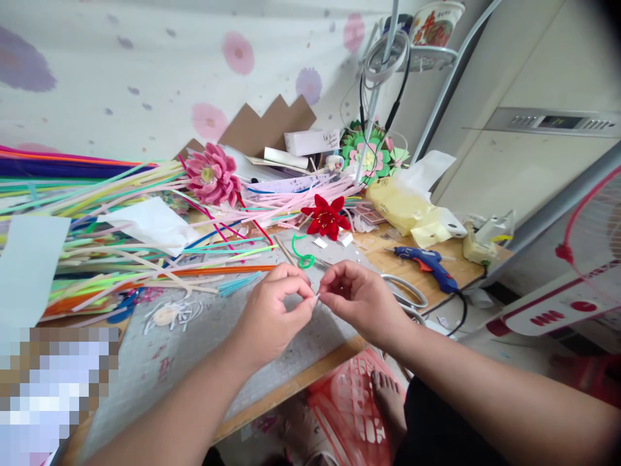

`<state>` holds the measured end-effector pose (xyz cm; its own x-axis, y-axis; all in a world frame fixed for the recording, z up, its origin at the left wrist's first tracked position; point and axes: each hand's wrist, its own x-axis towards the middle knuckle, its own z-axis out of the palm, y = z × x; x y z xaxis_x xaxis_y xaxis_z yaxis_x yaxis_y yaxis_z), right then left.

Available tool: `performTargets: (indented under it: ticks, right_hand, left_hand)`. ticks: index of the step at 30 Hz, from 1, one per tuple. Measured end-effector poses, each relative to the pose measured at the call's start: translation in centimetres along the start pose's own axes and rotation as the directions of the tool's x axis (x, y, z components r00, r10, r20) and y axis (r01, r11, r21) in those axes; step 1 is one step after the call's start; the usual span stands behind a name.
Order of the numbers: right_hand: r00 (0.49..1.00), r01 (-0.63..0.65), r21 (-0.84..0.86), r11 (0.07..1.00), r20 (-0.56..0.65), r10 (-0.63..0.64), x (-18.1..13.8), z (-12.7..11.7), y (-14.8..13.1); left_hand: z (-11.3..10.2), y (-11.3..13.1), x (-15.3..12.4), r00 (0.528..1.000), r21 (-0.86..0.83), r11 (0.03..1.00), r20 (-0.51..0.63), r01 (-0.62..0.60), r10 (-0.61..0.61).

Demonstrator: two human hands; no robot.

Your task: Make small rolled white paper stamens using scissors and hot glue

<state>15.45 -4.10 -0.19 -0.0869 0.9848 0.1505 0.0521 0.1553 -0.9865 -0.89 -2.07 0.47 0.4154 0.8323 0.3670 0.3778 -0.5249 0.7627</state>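
Observation:
My left hand (pixel 274 310) and my right hand (pixel 356 294) meet over the grey work mat (pixel 194 349), fingertips pinched together on a tiny white piece (pixel 317 297). Both hands are closed in a pinch; the piece is too small to name. Just beyond them lies a curled green pipe cleaner (pixel 303 254) and a red pipe-cleaner flower (pixel 326 217). A pink pipe-cleaner flower (pixel 212 173) rests further back.
A heap of coloured pipe cleaners (pixel 97 259) covers the left of the table. A blue glue gun (pixel 429 264) and scissors (pixel 405 294) lie to the right, near yellow tissue packs (pixel 405 207). A fan (pixel 582 259) stands right; a red basket (pixel 349 408) sits below.

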Motion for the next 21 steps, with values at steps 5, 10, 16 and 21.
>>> performTargets:
  ticks: [5,10,16,21]
  right_hand:
    - [0.999,-0.025,0.129,0.991,0.030,0.022,0.2,-0.7,-0.1]
    - [0.992,0.095,0.035,0.995,-0.086,-0.092,-0.3,-3.1,-0.1]
    - [0.975,0.024,-0.039,0.999,-0.219,-0.032,-2.1,-8.5,-0.9]
    - [0.851,-0.250,-0.478,0.842,-0.524,-0.045,-3.6,-17.2,0.2]
  left_hand:
    - [-0.3,-0.4,0.2,0.999,-0.071,0.997,0.028,0.032,-0.030]
    - [-0.4,-0.4,0.2,0.998,-0.097,0.993,0.011,0.064,-0.063]
    - [-0.6,-0.7,0.3,0.997,-0.085,0.994,-0.022,0.070,-0.072]
    - [-0.5,-1.1,0.4,0.994,-0.058,0.996,-0.079,0.071,-0.076]
